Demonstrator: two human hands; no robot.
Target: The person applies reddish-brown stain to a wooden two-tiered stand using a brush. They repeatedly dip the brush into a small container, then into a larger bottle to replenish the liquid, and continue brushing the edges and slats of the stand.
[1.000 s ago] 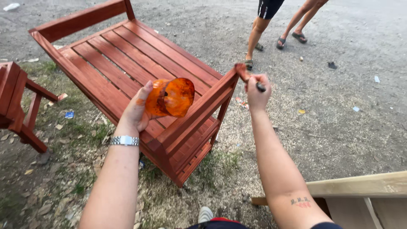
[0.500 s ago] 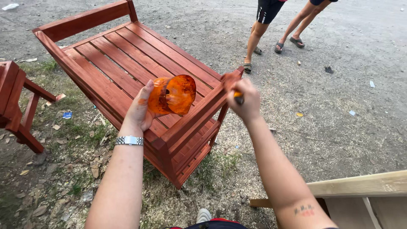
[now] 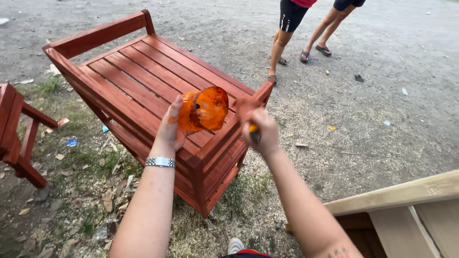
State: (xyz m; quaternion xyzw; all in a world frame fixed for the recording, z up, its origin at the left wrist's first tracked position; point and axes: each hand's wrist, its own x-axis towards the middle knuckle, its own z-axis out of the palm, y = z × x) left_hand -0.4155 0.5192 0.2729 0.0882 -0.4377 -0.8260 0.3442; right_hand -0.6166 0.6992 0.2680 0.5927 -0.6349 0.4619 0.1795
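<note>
My left hand (image 3: 169,129) holds a cut plastic cup (image 3: 204,109) stained orange with paint, tipped on its side above a red-brown slatted wooden bench (image 3: 143,79). A metal watch is on that wrist. My right hand (image 3: 262,130) grips a paintbrush (image 3: 252,128) with an orange and black handle; its bristle end rests against the bench's near armrest rail (image 3: 229,131). The bristles are mostly hidden by my fingers.
Another red-brown wooden piece (image 3: 16,136) stands at the left on grass and wood chips. An unpainted pale wooden frame (image 3: 401,205) is at the lower right. Two people's legs (image 3: 306,36) stand on the gravel beyond the bench. My shoe (image 3: 235,246) shows at the bottom.
My right hand has moved left and down along the armrest rail with the brush. The cup in my left hand has stayed over the bench.
</note>
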